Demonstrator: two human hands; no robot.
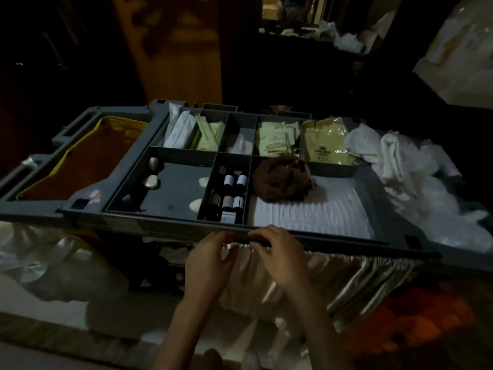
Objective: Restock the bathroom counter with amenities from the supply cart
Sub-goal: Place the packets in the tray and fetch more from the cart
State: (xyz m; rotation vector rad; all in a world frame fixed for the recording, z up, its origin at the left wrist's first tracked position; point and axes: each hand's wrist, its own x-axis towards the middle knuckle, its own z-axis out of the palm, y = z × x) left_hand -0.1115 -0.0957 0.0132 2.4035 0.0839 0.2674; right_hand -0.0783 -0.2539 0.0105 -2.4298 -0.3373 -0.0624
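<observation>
Top tray of the supply cart [149, 222], seen from above in dim light. The left hand [213, 260] and right hand [282, 255] meet at the near rail, fingers curled toward each other around a narrow dark shape. Whether they grip the rail, pinch a small item or hold nothing cannot be told. The amenities lie in the tray's compartments. Small bottles [232, 193] are packed on their sides in the narrow middle bin just beyond the hands, and pale rounded soaps [151, 182] are scattered in the bin to its left. Flat sachets [274, 140] and long packets [184, 129] stand in the far row. A brown puff [282, 180] rests on white padding to the right. By appearance the bottles are rigid, smooth and light, and likely to slip or knock together; each is best taken across its body, near the cap, with thumb and two fingers. The sachets look limp and thin, better pinched by an upper edge and lifted several together.
</observation>
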